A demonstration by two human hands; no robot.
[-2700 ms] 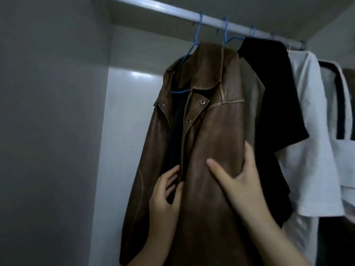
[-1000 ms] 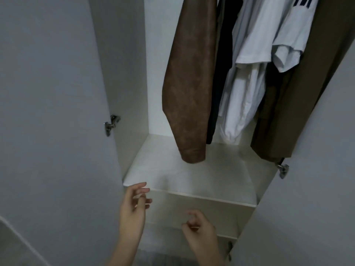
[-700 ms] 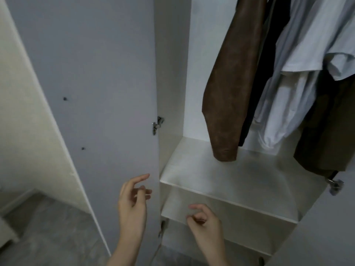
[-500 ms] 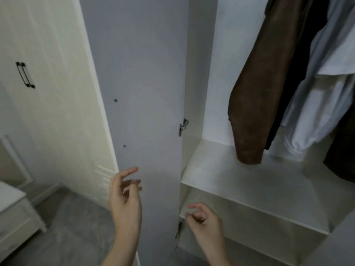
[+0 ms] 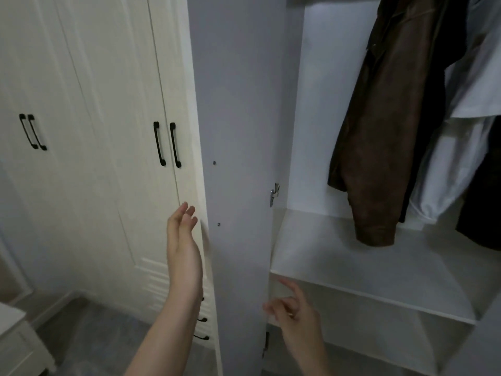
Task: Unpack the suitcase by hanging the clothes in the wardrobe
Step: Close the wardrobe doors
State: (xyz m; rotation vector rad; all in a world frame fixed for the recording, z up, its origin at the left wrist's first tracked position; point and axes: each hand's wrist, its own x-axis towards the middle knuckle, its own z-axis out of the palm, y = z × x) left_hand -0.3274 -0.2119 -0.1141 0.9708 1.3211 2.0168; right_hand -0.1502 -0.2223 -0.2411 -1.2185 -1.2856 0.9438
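Note:
The open wardrobe fills the right side, with a brown leather jacket hanging at its left end. Beside it hang a black garment and white shirts. My left hand is raised beside the outer edge of the wardrobe's open door, fingers straight, holding nothing. My right hand hangs low in front of the shelf edge, fingers loosely spread and empty. No suitcase is in view.
Cream wardrobe doors with black handles stand to the left. Small drawers with black pulls sit low behind the open door. A white cabinet corner is at the bottom left on the grey floor.
Both hands let go of the hung leather jacket and dropped. My view swung down and left to the open door. My left hand has risen toward the door's edge.

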